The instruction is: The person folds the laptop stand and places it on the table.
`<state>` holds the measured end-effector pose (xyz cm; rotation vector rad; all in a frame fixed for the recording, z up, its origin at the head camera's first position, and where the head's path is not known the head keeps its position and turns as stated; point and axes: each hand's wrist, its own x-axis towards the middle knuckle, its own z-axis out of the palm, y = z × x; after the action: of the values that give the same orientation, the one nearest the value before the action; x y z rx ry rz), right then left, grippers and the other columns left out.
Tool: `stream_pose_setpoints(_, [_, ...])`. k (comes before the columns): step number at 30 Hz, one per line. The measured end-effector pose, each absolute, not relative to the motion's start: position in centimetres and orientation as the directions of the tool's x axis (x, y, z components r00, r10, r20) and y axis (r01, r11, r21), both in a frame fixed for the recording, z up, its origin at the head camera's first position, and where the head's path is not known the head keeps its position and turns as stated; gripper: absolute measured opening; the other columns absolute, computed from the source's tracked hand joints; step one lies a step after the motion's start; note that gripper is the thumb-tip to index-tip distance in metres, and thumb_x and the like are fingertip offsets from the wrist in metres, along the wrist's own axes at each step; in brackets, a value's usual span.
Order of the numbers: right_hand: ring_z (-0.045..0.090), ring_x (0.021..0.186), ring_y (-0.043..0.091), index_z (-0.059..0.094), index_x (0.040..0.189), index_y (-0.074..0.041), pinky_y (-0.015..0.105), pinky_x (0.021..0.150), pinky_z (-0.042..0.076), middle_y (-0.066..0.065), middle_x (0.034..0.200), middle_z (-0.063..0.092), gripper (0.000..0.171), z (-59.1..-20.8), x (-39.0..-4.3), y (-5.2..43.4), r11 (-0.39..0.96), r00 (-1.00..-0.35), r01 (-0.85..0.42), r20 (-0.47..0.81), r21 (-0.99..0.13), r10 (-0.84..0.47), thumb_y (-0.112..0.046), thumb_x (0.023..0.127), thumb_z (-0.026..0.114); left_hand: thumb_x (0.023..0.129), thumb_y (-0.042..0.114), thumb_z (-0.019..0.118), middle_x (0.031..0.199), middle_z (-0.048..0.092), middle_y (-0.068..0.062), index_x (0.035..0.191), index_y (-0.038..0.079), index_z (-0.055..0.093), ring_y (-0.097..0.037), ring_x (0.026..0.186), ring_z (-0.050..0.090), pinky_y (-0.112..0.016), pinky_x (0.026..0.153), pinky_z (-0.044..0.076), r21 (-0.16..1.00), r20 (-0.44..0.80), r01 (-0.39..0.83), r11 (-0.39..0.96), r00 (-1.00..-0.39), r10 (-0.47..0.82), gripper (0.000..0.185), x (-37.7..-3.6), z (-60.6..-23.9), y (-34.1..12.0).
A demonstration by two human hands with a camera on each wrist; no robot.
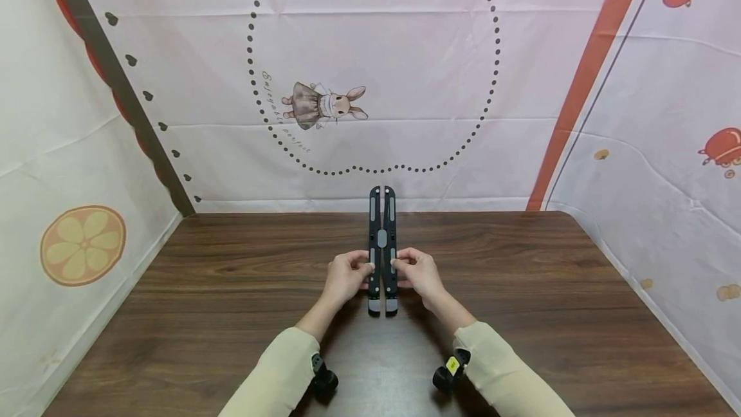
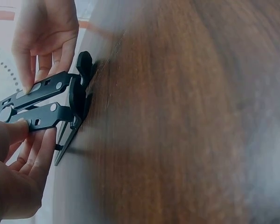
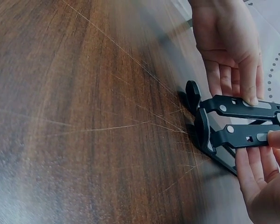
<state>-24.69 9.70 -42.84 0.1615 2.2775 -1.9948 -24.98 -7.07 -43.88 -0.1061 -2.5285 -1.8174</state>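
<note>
A black folding laptop stand [image 1: 375, 221] with grey pads stands nearly folded, its two long arms side by side with a narrow gap, joined by a grey round pivot [image 1: 382, 239]. My left hand [image 1: 346, 277] pinches the left arm between thumb and fingers. On the other side my right hand [image 1: 422, 275] pinches the right arm the same way. Both thumbs lie on top, with the fingers at the outer sides and underneath. In the left wrist view the stand's hooked front ends [image 2: 78, 95] and thin lower legs show close to the tabletop.
A dark wood-grain table [image 1: 243, 340] lies under the hands. Printed cloth [image 1: 405, 69] hangs behind it and at both sides. Each sleeved wrist carries a small black camera, the left [image 1: 324, 378] and the right [image 1: 444, 378].
</note>
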Motion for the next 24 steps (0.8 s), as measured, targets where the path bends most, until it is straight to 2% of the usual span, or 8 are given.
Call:
stream_pose_setpoints(11, [0.065,0.074,0.016,0.063,0.099,-0.001,0.037,0.068,0.055,0.005,0.086,0.060,0.014,-42.7,-24.6,9.6,0.098,-0.989,0.144,-0.145,-0.985,0.001,-0.009,0.088,0.060,0.084,0.004,0.063,0.078,0.068,-0.011,0.104,0.003,0.068,-0.012,0.057,0.064,-0.028,0.051,0.054,0.952,0.077,0.085,0.293,-0.996,0.038,0.020,-25.2,-44.2,-6.3])
stream_pose_setpoints(24, [0.065,0.075,0.018,0.064,0.098,-0.002,0.038,0.069,0.055,0.006,0.086,0.061,0.014,-42.8,-24.7,9.6,0.103,-0.988,0.154,-0.154,-0.983,0.012,-0.008,0.087,0.061,0.084,0.003,0.063,0.076,0.068,-0.011,0.103,0.003,0.068,-0.015,0.058,0.065,-0.030,0.052,0.054,0.949,0.094,0.100,0.301,-0.995,0.033,0.019,-25.0,-44.0,-5.9])
